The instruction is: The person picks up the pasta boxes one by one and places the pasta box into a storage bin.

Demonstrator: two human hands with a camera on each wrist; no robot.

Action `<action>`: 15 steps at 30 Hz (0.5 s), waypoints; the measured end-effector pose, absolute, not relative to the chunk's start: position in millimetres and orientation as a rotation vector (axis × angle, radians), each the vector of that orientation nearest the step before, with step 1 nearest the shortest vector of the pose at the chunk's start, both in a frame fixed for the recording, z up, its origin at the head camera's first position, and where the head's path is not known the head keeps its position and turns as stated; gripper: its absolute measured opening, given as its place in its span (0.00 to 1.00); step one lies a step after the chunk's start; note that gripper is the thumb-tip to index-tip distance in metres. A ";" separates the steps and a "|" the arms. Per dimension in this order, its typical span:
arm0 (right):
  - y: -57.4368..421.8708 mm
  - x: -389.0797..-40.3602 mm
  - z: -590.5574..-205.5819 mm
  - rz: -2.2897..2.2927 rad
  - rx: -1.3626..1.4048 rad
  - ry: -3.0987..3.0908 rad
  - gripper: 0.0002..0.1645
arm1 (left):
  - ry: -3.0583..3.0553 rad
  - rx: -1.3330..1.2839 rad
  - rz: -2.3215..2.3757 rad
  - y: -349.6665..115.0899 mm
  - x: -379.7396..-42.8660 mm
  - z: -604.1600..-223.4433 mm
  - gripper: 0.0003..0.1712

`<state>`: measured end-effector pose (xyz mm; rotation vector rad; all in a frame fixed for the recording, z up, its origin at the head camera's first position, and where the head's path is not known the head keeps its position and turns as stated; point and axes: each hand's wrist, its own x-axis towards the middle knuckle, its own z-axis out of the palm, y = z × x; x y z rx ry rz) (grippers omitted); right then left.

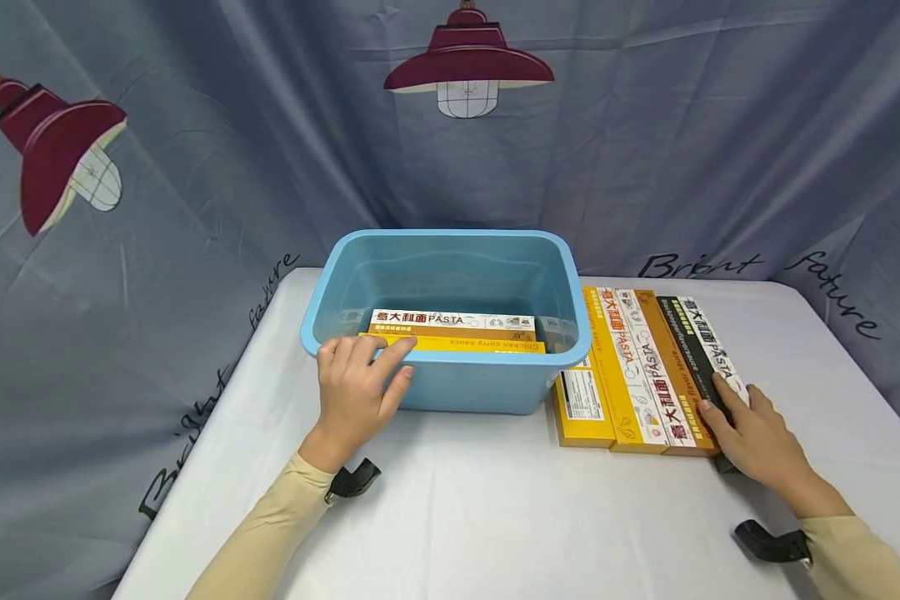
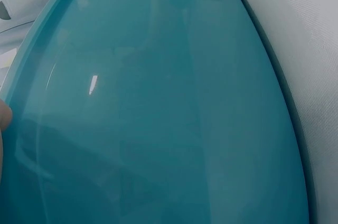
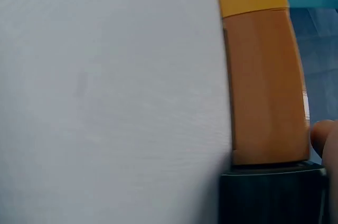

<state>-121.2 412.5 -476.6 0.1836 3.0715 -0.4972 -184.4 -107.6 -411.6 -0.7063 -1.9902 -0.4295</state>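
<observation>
A light-blue plastic bin stands on the table. My left hand grips its near rim at the left, fingers over the edge and thumb against the outer wall. Inside the bin lie a white-and-brown pasta box and a yellow box marked chicken curry sauce. My right hand holds the near end of a black-and-white pasta box, thumb on its left side, fingers over its top and right. A thumb tip shows at the edge of the right wrist view. Only a bit of digit appears in the left wrist view.
Left of the black box, yellow boxes and a brown-and-white pasta box lie side by side against the bin's right. White cloth covers the table. A grey curtain printed with red lamps hangs behind.
</observation>
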 end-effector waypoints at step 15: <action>415.8 -107.0 -474.1 -0.388 0.237 3.026 0.44 | -2.003 -0.715 -0.429 -106.1 -183.8 -412.5 0.24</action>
